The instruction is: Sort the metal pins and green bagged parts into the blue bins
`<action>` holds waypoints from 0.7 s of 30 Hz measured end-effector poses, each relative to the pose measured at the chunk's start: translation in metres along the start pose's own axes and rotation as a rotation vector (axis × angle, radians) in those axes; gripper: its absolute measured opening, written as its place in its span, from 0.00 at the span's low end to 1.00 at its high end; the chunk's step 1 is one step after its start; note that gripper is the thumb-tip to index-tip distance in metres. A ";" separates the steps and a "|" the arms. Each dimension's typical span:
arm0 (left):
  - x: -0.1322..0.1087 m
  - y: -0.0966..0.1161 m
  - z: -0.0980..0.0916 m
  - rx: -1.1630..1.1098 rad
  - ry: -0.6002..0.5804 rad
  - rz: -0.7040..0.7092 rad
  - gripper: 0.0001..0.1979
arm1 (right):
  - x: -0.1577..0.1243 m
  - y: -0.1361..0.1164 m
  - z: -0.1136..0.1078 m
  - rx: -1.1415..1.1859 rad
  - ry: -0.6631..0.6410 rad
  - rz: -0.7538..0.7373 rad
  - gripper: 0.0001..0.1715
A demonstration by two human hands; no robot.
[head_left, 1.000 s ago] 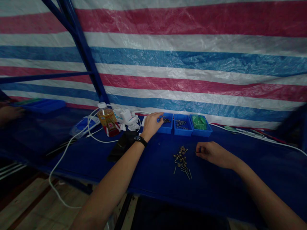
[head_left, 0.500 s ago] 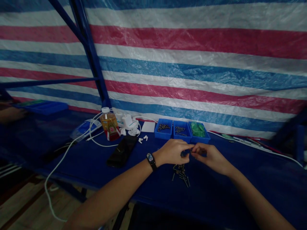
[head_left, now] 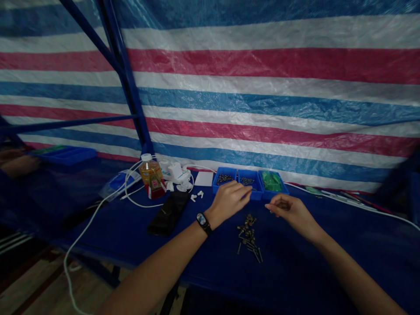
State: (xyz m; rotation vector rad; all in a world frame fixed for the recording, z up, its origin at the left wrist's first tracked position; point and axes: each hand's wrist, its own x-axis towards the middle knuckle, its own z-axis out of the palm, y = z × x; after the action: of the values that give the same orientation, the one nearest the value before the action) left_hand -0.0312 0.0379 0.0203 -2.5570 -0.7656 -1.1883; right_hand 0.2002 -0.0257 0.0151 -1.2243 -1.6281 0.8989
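Observation:
My left hand (head_left: pixel 229 199), with a dark band on its wrist, reaches to the front of the middle blue bin (head_left: pixel 257 192). Its fingertips are closed together; what they hold, if anything, is too small to name. Apart from it, my right hand (head_left: pixel 288 212) hovers over the table before the right bin (head_left: pixel 284 189), thumb and fingers pinched on something tiny that I cannot make out. Between and below both hands lies a loose pile of screws (head_left: pixel 249 238). Small metal parts (head_left: pixel 225 178) fill the left bin, long screws (head_left: pixel 246 180) lie in the middle one, and green plastic (head_left: pixel 271 180) in the right one.
Left of the bins stand a drink bottle (head_left: pixel 152 177), white chargers (head_left: pixel 175 172) with cables, white earbuds (head_left: pixel 197 196) and a dark phone-like slab (head_left: pixel 169 213). Another person's hand (head_left: pixel 21 164) is by a blue tray (head_left: pixel 72 155) at far left. Striped sheeting hangs behind.
My hands, which met over the screws, have separated. The left has moved toward the middle bin and the right a little aside. The screw pile shows more fully, and the view has tilted slightly up.

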 end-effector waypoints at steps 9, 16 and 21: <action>0.000 0.019 -0.014 -0.019 -0.151 -0.003 0.17 | 0.001 0.002 0.011 0.110 0.101 0.053 0.26; -0.004 0.053 -0.005 -0.205 -0.273 0.007 0.12 | -0.002 0.004 0.020 0.310 0.104 0.071 0.28; -0.006 0.045 -0.004 -0.308 -0.252 0.012 0.10 | -0.004 0.006 0.026 0.416 0.051 0.122 0.28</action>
State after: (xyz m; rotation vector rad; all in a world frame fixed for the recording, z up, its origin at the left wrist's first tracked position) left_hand -0.0128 -0.0040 0.0193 -3.0032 -0.6583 -1.0636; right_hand 0.1783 -0.0295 -0.0009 -1.0496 -1.2534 1.2023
